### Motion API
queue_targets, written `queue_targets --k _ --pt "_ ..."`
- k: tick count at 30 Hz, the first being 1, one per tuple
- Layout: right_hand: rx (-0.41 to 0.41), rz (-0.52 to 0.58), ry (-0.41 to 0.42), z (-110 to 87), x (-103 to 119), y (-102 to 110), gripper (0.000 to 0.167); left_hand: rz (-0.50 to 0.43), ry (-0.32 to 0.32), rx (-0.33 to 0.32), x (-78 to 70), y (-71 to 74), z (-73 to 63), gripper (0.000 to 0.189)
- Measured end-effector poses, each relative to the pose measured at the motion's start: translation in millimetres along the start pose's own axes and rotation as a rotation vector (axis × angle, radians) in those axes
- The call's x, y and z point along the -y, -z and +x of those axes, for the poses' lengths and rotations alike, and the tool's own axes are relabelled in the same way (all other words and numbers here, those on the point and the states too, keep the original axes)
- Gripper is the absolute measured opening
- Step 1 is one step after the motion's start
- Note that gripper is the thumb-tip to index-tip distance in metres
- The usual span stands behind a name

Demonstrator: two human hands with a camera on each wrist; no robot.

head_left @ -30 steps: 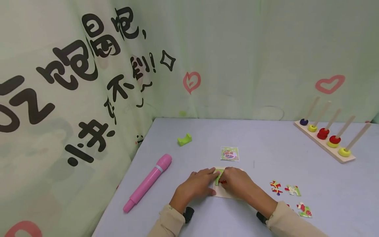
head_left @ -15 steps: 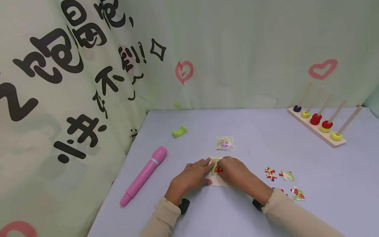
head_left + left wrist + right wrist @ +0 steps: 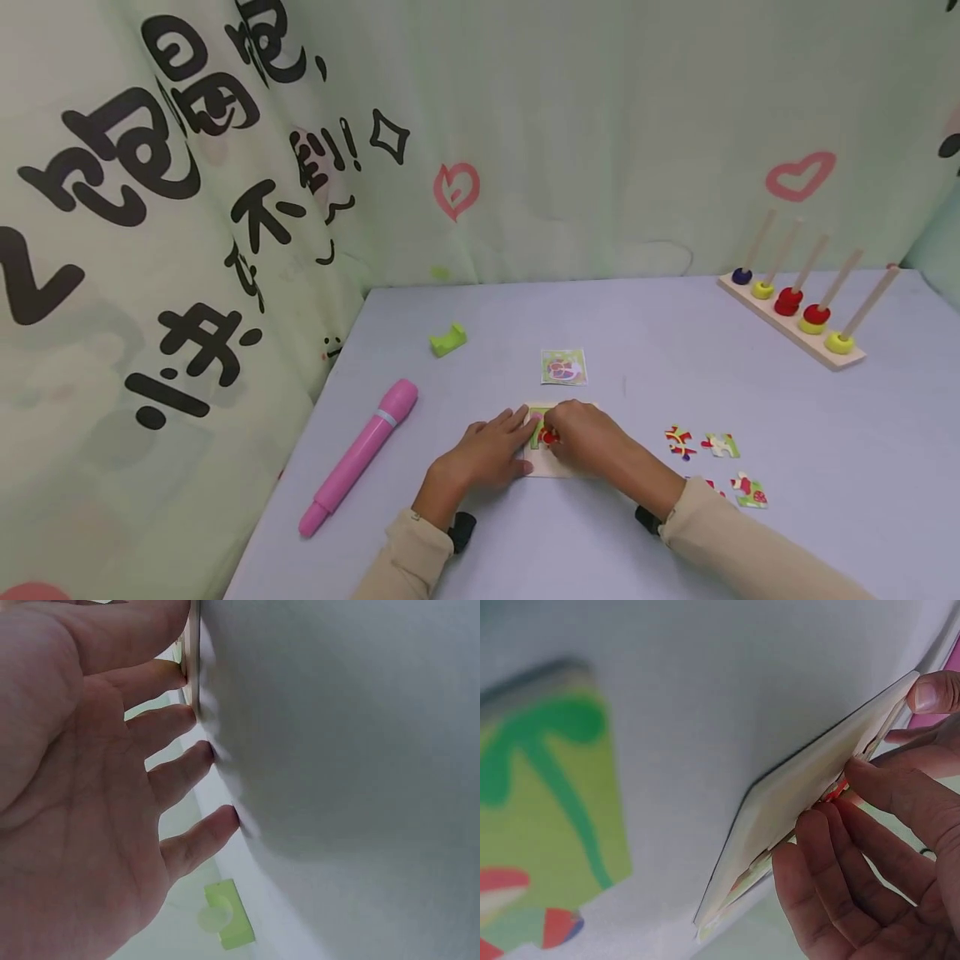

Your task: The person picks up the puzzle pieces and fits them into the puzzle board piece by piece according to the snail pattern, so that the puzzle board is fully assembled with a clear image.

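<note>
A pale wooden puzzle board (image 3: 542,467) lies flat on the table in front of me. My left hand (image 3: 483,452) rests at the board's left side, its fingers extended, the thumb near the lower corner. In the left wrist view its fingertips (image 3: 225,816) touch the table and board edge. With thumb and fingers my right hand (image 3: 588,435) pinches a red-patterned puzzle piece (image 3: 835,790) against the board. Beside it, a green puzzle piece (image 3: 535,433) sits along the board's left part. My right hand covers much of the board in the head view.
Several loose puzzle pieces (image 3: 722,445) lie to the right, one partly behind the right sleeve. A picture card (image 3: 564,367) lies beyond the board. A pink baton-like tube (image 3: 360,458), a green notched block (image 3: 447,340) and a bead-peg stand (image 3: 795,323) are further out.
The head view has shifted, moving the scene slightly left and up. More of the red-patterned piece shows beside the right fingers. Both hands have stayed at the board.
</note>
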State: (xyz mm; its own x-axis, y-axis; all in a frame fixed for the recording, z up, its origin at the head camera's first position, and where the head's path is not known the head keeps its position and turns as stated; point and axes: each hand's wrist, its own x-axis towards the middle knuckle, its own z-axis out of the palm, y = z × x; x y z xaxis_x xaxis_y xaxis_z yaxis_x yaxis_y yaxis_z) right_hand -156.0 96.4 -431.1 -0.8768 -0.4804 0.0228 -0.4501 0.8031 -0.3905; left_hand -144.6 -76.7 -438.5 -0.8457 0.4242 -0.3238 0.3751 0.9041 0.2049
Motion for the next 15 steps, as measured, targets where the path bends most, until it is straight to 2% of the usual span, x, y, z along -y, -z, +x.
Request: queue_targets --k 11,15 --pt "-0.02 0.042 0.004 -1.0 0.0 -3.4 0.02 -0.029 0.029 -0.021 -1.8 3.7 -1.2 0.07" --pt "-0.011 0.049 -0.002 -0.1 0.8 -3.7 0.014 -0.053 0.026 -0.014 -1.3 5.5 -1.2 0.07"
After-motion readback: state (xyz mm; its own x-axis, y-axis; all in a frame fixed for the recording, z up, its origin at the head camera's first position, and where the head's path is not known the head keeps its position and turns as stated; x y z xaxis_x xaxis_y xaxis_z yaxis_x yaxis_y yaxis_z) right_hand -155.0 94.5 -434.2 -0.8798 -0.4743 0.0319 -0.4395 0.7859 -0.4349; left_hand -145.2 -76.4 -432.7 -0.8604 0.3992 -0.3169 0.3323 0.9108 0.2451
